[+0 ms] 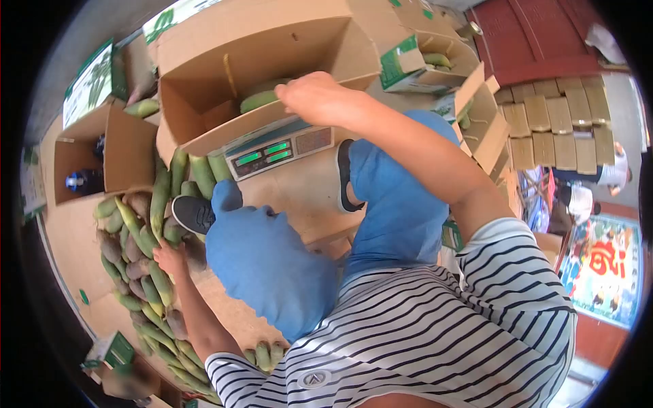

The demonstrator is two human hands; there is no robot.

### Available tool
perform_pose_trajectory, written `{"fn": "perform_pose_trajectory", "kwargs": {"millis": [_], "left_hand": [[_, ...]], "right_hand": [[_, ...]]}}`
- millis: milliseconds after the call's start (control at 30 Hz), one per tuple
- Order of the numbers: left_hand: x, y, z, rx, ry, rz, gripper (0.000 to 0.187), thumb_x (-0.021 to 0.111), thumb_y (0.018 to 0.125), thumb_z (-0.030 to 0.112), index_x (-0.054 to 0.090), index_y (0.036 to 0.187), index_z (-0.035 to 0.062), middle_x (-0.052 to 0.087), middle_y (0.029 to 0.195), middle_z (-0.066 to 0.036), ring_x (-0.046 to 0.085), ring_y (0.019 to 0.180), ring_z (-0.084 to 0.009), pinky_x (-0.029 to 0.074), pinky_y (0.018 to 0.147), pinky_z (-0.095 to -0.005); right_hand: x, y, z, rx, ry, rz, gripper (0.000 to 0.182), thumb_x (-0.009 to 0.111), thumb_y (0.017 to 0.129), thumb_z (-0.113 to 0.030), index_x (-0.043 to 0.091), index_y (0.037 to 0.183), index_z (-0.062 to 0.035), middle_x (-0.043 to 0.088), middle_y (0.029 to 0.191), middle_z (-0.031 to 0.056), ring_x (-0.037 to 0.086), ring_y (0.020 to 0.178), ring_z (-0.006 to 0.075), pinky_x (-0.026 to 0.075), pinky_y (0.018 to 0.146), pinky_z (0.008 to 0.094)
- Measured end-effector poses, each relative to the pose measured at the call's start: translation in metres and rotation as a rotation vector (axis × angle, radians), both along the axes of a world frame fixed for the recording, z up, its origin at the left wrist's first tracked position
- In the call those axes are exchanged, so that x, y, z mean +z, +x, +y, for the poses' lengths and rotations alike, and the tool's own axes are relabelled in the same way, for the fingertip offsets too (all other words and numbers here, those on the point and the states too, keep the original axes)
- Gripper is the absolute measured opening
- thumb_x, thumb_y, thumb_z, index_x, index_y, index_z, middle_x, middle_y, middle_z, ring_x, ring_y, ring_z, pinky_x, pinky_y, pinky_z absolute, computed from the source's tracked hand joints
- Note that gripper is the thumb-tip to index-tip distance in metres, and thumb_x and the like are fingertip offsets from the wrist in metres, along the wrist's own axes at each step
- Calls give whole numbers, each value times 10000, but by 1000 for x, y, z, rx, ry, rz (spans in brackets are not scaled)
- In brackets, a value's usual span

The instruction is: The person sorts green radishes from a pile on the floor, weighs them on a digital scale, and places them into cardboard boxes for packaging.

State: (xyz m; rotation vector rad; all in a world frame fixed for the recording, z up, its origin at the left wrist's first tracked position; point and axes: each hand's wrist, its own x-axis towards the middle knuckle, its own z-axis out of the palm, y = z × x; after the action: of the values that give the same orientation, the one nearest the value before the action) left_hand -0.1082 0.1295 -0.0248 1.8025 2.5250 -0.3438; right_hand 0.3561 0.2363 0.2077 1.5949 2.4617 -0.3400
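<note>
My right hand [314, 99] reaches over the front wall of a large open cardboard box [235, 126]. Its fingers are closed at the end of a green radish [260, 101] inside the box, partly hidden by the wall and hand. Below that box is a digital scale [279, 155] with lit green displays. To the left, my left hand [171, 260] is at the edge of a pile of green radishes [139, 289], some brownish. Its fingers are closed around the lower end of a long green radish [160, 197]; the grip is partly hidden.
A smaller cardboard box [126, 153] with dark items stands at left. More open boxes [422, 64] with radishes stand at right. Stacked cartons [554, 126] and a person [615, 170] are farther right. My shoe [193, 214] is beside the pile.
</note>
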Motion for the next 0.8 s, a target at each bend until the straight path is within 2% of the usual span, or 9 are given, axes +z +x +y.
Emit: {"fn": "perform_pose_trajectory", "kwargs": {"millis": [167,233,300,400,467,500,633,733,800], "left_hand": [[-29,6,-16,-74,68,14,537,717,662,292,465,1058,32,518,984,-187,546,908,-368,472,738,-456],[-33,-2,-31,-65,167,-224,539,704,683,278,451,1062,-10,530,988,-207,537,918,-390,450,759,-461],[16,25,-39,-123,277,-340,557,703,704,232,435,1089,-67,545,1008,-230,523,947,-410,416,813,-447],[29,24,-57,146,470,-579,580,726,698,213,435,1112,-70,541,1013,-227,527,959,-385,409,848,-436],[29,15,-61,225,623,-845,585,748,705,205,444,1132,-54,537,1075,-232,541,981,-362,423,859,-427],[28,12,-65,189,680,-821,573,744,716,210,447,1131,-51,542,1081,-223,548,985,-346,433,858,-415],[167,106,-32,142,888,-797,484,722,778,187,467,1101,-67,564,1070,-174,566,953,-231,469,837,-341],[240,148,1,-24,1134,-1272,399,646,824,74,477,1140,-100,553,1131,-172,572,982,-225,479,860,-351],[270,176,25,34,1230,-1625,392,625,836,93,482,1142,-106,554,1135,-158,569,1007,-228,472,893,-367]], "right_hand": [[0,-4,-2,-16,14,-62,228,504,796,-91,640,968,-27,668,934,135,645,897,271,517,699,399],[-4,-4,-3,-9,9,-33,162,495,786,-62,589,902,1,655,859,157,636,848,306,506,679,415],[-5,-2,-3,2,-1,-15,136,490,783,-49,566,874,17,650,824,168,633,826,321,502,668,423],[-4,-1,-4,-2,-27,-12,150,493,784,-53,573,889,19,654,838,166,637,834,316,504,666,421],[-4,-4,-4,-28,-42,-19,157,497,782,-51,577,897,19,656,851,167,639,842,314,505,669,418],[-4,-4,-3,-26,-31,-8,158,496,782,-48,579,898,19,655,857,172,638,845,316,504,671,417],[-1,-2,-7,-23,-21,23,151,495,781,-36,579,891,24,648,866,187,634,849,327,502,683,420],[2,-2,-6,-7,-21,-16,206,508,793,-70,624,948,-1,659,925,167,641,884,306,512,695,415],[2,-1,-6,-4,-4,-25,211,508,791,-67,617,957,4,656,920,167,638,882,311,513,694,415]]}}
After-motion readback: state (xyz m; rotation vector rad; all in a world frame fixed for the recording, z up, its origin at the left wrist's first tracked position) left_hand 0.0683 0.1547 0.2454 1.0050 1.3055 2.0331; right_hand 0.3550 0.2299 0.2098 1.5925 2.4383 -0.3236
